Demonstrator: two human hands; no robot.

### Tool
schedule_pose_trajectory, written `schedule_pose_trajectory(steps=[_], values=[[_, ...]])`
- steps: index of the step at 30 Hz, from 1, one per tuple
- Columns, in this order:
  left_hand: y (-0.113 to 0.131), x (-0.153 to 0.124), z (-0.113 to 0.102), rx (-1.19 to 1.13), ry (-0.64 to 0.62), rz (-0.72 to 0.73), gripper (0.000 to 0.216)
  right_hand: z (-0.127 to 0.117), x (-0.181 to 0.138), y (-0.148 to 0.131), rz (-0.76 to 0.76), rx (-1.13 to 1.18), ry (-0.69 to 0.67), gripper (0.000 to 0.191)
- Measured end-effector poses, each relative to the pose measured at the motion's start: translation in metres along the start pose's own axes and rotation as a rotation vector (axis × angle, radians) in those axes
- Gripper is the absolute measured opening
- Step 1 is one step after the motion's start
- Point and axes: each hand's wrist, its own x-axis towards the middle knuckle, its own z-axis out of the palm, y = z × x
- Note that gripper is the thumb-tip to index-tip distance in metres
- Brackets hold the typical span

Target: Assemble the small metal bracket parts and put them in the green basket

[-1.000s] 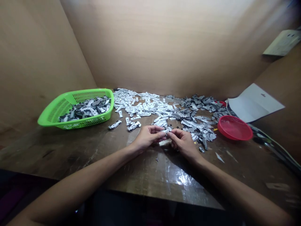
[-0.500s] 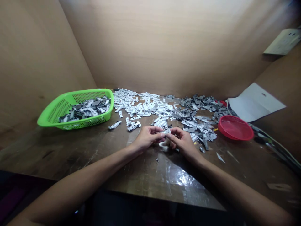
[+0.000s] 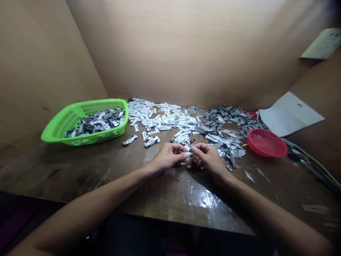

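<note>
My left hand (image 3: 170, 156) pinches a small pale grey toy race car part (image 3: 188, 153) between thumb and fingers, above the table in front of me. Against the right end of that part, the thumb and forefinger of my right hand (image 3: 206, 156) are closed. Fingers cover much of it, so its full shape is hidden. Just beyond my hands lies a spread of white toy race car parts (image 3: 165, 117), with darker grey parts (image 3: 231, 121) heaped to the right. Two toy car pieces (image 3: 130, 140) lie apart, left of my hands.
A green basket (image 3: 80, 139) holding similar parts stands on the left. At the right are a red bowl (image 3: 267, 143), a white sheet (image 3: 290, 113) and cables. A tiny loose piece (image 3: 178, 179) lies on the table (image 3: 149, 199) near its front edge. Wooden panels (image 3: 186, 53) enclose the back and sides.
My right fingers have shifted slightly on the toy race car part, and the part has turned a little between my hands. The surrounding parts stay as they were.
</note>
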Motion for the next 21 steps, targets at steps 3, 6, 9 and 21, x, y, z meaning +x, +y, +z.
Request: schedule_pose_trajectory(steps=[3,6,9,21], values=[[-0.001,0.001,-0.001,0.022,0.004,0.008,0.031,-0.001,0.001,0.001,0.049,0.02,-0.035,0.034],[-0.002,0.001,0.0,0.051,0.008,0.039,0.028,0.0,0.002,0.0,0.058,0.004,-0.07,0.035],[-0.003,0.001,0.001,0.088,0.021,0.063,0.028,0.001,0.001,-0.001,0.018,-0.024,-0.049,0.035],[0.003,-0.001,0.0,0.163,0.058,0.131,0.031,-0.008,-0.002,-0.01,0.024,-0.053,-0.168,0.028]])
